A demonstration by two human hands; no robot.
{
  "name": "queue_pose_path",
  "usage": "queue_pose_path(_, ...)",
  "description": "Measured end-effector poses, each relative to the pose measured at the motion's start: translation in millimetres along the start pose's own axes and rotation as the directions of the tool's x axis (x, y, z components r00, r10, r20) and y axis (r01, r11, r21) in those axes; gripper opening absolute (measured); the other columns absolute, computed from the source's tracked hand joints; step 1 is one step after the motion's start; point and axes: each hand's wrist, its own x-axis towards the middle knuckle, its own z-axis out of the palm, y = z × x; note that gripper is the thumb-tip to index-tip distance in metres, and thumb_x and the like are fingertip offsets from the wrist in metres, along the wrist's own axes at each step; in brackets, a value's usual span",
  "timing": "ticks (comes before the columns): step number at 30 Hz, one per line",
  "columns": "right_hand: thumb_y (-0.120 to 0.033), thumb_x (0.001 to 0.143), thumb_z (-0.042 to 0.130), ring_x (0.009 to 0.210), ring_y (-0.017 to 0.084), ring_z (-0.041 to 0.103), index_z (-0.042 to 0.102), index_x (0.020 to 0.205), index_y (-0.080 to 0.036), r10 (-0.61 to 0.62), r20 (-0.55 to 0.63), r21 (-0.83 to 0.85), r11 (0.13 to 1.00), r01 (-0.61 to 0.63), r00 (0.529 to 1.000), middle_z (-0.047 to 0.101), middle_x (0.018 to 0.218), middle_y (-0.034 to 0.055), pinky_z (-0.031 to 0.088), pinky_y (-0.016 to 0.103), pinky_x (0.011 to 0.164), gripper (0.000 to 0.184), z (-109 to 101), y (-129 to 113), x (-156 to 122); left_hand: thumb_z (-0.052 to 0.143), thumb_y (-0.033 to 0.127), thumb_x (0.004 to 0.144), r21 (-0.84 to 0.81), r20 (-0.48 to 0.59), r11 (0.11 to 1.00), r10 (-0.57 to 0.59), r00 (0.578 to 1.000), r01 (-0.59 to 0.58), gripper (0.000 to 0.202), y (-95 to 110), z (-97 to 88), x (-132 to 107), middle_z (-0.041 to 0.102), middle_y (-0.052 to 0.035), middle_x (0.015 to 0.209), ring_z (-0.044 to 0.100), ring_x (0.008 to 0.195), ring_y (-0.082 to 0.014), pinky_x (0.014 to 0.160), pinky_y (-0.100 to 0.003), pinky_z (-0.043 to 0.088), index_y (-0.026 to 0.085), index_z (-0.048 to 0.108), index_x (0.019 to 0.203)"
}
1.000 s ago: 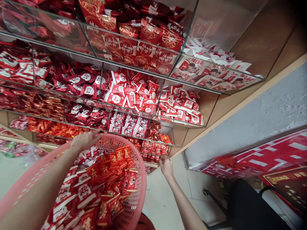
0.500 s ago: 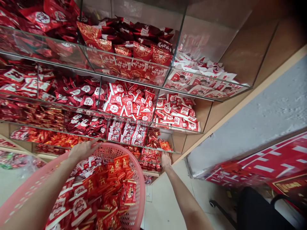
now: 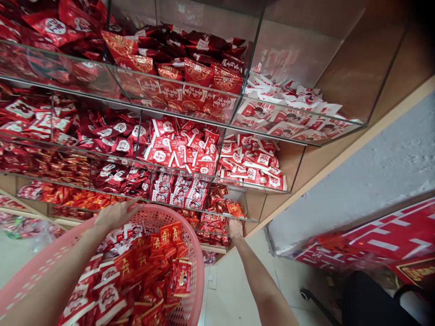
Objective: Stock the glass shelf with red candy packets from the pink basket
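Observation:
My left hand [image 3: 113, 215] grips the far rim of a pink plastic basket [image 3: 193, 253] that rests along my forearm, heaped with red and white snack packets [image 3: 142, 271]. My right hand [image 3: 235, 227] reaches into the low right compartment of the glass shelving, with its fingers among small red packets [image 3: 224, 210] there. The fingertips are hidden behind the glass edge and the packets, so what they hold cannot be made out.
Tiered glass shelves [image 3: 204, 120] filled with red and white candy packets rise ahead. A wooden side panel [image 3: 340, 149] and grey wall [image 3: 374, 172] stand at right. Red printed sheets [image 3: 384, 235] and a black chair [image 3: 367, 299] sit at lower right on pale floor tiles.
My right hand moved up and forward from below the shelf edge into the low compartment. The view tilted slightly; the left hand stayed on the basket rim.

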Motion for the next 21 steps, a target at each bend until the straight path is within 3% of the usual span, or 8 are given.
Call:
queue_pose_path(3, -0.018, 0.086, 0.055, 0.111, 0.025, 0.056, 0.064, 0.103, -0.011, -0.086, -0.017, -0.108, 0.991, 0.083, 0.996, 0.064, 0.111, 0.0155, 0.036, 0.042, 0.102, 0.020, -1, 3, -5, 0.022, 0.065, 0.082, 0.013, 0.012, 1.000, -0.002, 1.000, 0.001, 0.071, 1, -0.3, 1, 0.069, -0.0143, 0.111, 0.063, 0.104, -0.0358, 0.084, -0.046, 0.047, 0.030, 0.035, 0.143)
queue_pose_path(6, -0.016, 0.086, 0.049, 0.119, 0.028, 0.051, 0.057, 0.119, -0.008, -0.177, -0.064, -0.166, 0.972, 0.165, 0.982, 0.058, 0.124, 0.0204, 0.034, 0.040, 0.105, 0.035, 1, 6, -15, 0.019, 0.066, 0.082, 0.006, 0.014, 1.000, -0.003, 1.000, 0.003, 0.073, 0, 0.8, 3, 0.068, -0.0152, 0.114, 0.062, 0.105, -0.0365, 0.084, -0.047, 0.046, 0.030, 0.035, 0.143)
queue_pose_path(12, -0.022, 0.090, 0.040, 0.126, 0.024, 0.045, 0.044, 0.133, -0.014, -0.362, -0.121, -0.159, 0.926, 0.342, 0.924, 0.050, 0.136, 0.0142, 0.038, 0.043, 0.105, 0.044, 9, 8, -58, 0.019, 0.068, 0.081, 0.006, -0.005, 1.000, -0.026, 1.000, 0.026, 0.073, 0, 4.1, 4, 0.069, -0.0146, 0.110, 0.063, 0.102, -0.0349, 0.082, -0.045, 0.047, 0.032, 0.036, 0.142)
queue_pose_path(14, -0.025, 0.092, 0.039, 0.124, 0.024, 0.048, 0.043, 0.134, -0.015, -0.446, -0.204, -0.121, 0.895, 0.430, 0.871, 0.053, 0.132, 0.0145, 0.041, 0.044, 0.101, 0.043, 4, 2, -75, 0.020, 0.068, 0.081, 0.009, -0.010, 1.000, -0.027, 1.000, 0.027, 0.073, 2, 2.9, 1, 0.070, -0.0137, 0.107, 0.064, 0.100, -0.0337, 0.081, -0.043, 0.047, 0.033, 0.037, 0.142)
queue_pose_path(17, -0.027, 0.093, 0.044, 0.121, 0.024, 0.050, 0.040, 0.136, -0.018, -0.564, -0.337, -0.071, 0.813, 0.577, 0.754, 0.055, 0.128, 0.0142, 0.044, 0.045, 0.099, 0.045, -21, -24, -102, 0.020, 0.067, 0.082, 0.008, -0.011, 0.999, -0.032, 0.999, 0.032, 0.071, 7, -1.1, -2, 0.070, -0.0123, 0.107, 0.064, 0.099, -0.0321, 0.081, -0.042, 0.047, 0.033, 0.038, 0.141)
queue_pose_path(19, -0.025, 0.092, 0.047, 0.120, 0.024, 0.052, 0.038, 0.137, -0.020, -0.612, -0.366, -0.038, 0.762, 0.646, 0.701, 0.056, 0.127, 0.0136, 0.044, 0.044, 0.099, 0.047, -46, -52, -120, 0.018, 0.066, 0.083, 0.005, -0.016, 0.999, -0.036, 0.999, 0.036, 0.070, 10, -3.1, -4, 0.070, -0.0121, 0.107, 0.064, 0.100, -0.0317, 0.081, -0.041, 0.047, 0.033, 0.038, 0.141)
queue_pose_path(21, -0.022, 0.091, 0.049, 0.121, 0.023, 0.051, 0.037, 0.138, -0.021, -0.687, -0.318, 0.002, 0.689, 0.725, 0.653, 0.055, 0.127, 0.0136, 0.044, 0.041, 0.099, 0.048, -71, -85, -140, 0.017, 0.066, 0.083, 0.008, -0.021, 0.999, -0.032, 0.999, 0.032, 0.070, 11, -3.6, -5, 0.070, -0.0126, 0.108, 0.063, 0.101, -0.0320, 0.082, -0.042, 0.047, 0.033, 0.039, 0.141)
